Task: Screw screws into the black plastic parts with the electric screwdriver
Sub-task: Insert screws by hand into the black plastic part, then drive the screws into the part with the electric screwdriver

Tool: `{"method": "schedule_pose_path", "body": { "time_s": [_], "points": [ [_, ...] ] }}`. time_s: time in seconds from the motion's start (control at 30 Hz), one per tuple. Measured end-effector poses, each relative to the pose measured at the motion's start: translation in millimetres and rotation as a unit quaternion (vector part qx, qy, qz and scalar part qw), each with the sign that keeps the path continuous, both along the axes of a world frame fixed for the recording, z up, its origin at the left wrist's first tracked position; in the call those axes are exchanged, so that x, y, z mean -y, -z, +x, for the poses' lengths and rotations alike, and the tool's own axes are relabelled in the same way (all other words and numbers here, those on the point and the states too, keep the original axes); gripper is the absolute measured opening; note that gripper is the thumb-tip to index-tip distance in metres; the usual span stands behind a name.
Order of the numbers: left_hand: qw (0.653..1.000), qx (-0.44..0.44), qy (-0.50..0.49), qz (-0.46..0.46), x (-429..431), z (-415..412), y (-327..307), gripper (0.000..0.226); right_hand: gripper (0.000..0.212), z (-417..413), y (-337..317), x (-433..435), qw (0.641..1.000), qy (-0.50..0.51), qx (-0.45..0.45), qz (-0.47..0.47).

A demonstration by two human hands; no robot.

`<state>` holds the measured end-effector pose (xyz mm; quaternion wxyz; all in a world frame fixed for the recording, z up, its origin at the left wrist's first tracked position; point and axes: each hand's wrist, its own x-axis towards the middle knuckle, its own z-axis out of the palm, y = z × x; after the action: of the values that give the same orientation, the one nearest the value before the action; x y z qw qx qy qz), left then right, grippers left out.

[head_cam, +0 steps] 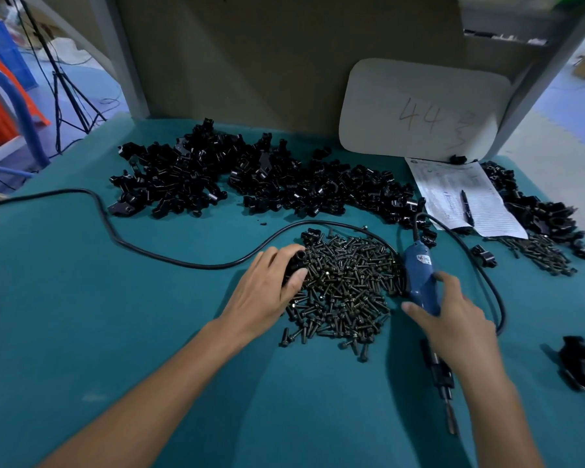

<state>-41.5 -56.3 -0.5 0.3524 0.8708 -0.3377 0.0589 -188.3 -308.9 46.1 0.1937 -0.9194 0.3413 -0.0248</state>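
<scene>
On the green table (115, 332), the left hand (267, 292) rests at the left edge of a heap of screws (348, 292), fingers and thumb curled round one black plastic part (296, 263). Just right of the heap, the right hand (453, 319) grips the blue electric screwdriver (419, 275), thumb on one side, fingers wrapped over the other; its bit points toward the person. Its black cable (149, 246) loops across the table. A long pile of black parts (250, 177) lies beyond, near a sheet of paper (466, 197) with a pen (465, 204).
</scene>
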Motion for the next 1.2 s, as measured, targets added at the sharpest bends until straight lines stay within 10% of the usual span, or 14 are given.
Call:
{"method": "schedule_pose_path", "body": {
  "time_s": [0.13, 0.33, 0.5, 1.2],
  "points": [
    [1.0, -0.004, -0.001, 0.0, -1.8, -0.1, 0.6, 0.049, 0.079, 5.8, -9.1, 12.6, 0.971, 0.034, 0.122, 0.201],
    [1.0, 0.001, -0.002, 0.019, -0.4, 1.4, 1.4, 0.048, 0.047, 35.4, -20.4, 14.0, 0.684, 0.085, 0.38, 0.617],
    [1.0, 0.005, 0.005, 0.023, 0.4, 1.3, 3.8, 0.05, 0.055, 61.7, -11.0, -6.9, 0.577, 0.14, 0.449, 0.668],
    [0.998, 0.002, 0.012, 0.055, 1.0, 1.4, 2.0, 0.05, 0.052, 67.8, 2.9, -10.3, 0.595, 0.087, 0.443, 0.665]
  ]
}}
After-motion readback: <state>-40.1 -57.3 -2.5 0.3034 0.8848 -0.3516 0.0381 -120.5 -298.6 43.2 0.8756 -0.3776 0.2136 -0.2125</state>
